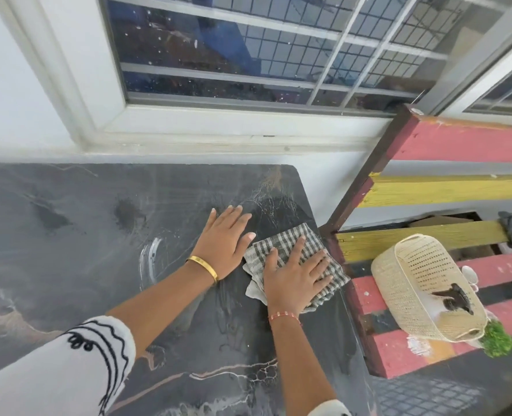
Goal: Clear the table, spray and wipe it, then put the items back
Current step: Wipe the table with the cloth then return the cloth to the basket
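My white sleeve with the black squiggly embroidery (69, 364) is closest to me, on my left arm. Past that, my right hand (293, 280) is pressing flat on the folded grey-and-white checked cloth (311, 250), fingers straight and a bit spread, so nothing's gripped, just palm down on it. There's a thin red-and-white thread bracelet (283, 316) on that wrist. The cloth sits near the right edge of the dark marble-look worktop (69, 235), with one corner poking out behind my fingertips and another tucked under my wrist.

Just left of it, my left hand (223, 246) lies flat on the bare worktop, fingers straight and close together, thumb tip almost touching the cloth edge. Gold bangle (203, 267) on that wrist. The top looks smeary, with darker wet-looking patches further left of my left hand.

Off to the right of my right hand, apart from the worktop, there's a bench of red and yellow painted wooden slats (428, 190). On it sits a cream perforated plastic basket (413, 283) tipped on its side, with what looks like a black spray trigger (454, 297) inside, and something leafy green (497, 340) just beside its near end.

Beyond both hands is the white wall and a barred window with a white frame (263, 55).
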